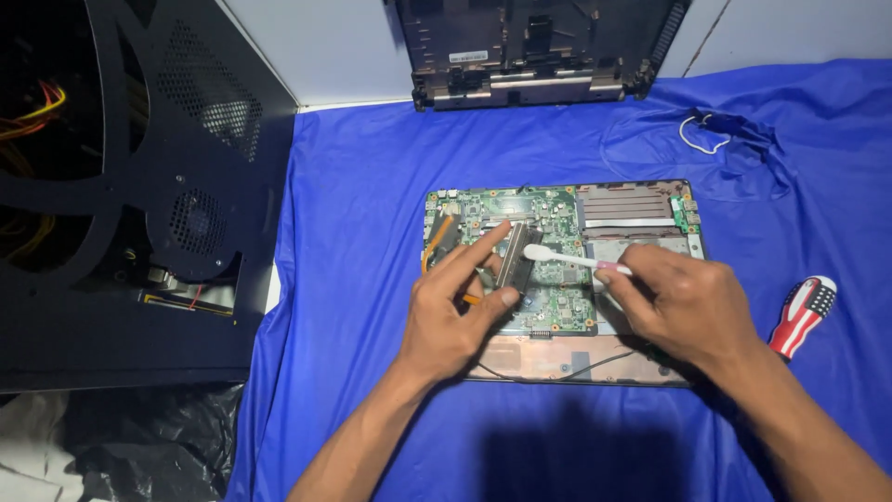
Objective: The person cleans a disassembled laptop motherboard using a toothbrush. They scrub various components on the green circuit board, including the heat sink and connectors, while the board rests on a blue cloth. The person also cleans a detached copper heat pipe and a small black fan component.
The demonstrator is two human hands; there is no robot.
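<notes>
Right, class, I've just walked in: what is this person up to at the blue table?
A person is working on an opened laptop base lying on a blue cloth. The left hand lifts a small module off the green circuit board, while the right hand brings a white toothbrush up to it. A red, white and blue screwdriver lies untouched to the right.

Laptop lid (539, 46) cut off by top edge.
</notes>
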